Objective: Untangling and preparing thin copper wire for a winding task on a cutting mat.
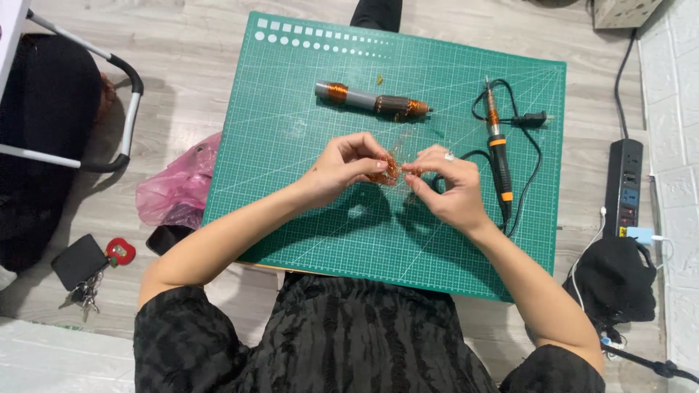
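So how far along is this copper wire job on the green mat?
Done: some wire is off, since both hands, left hand and right hand, hold a loose copper wire tangle above the cutting mat. In hand: picking that tangle apart. Left: the motor rotor behind shows copper windings at both ends; the soldering iron lies untouched.

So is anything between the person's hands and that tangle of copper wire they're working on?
Nothing visible. Both the left hand and the right hand already pinch the copper wire tangle above the green cutting mat; the motor rotor and soldering iron lie off to the side.
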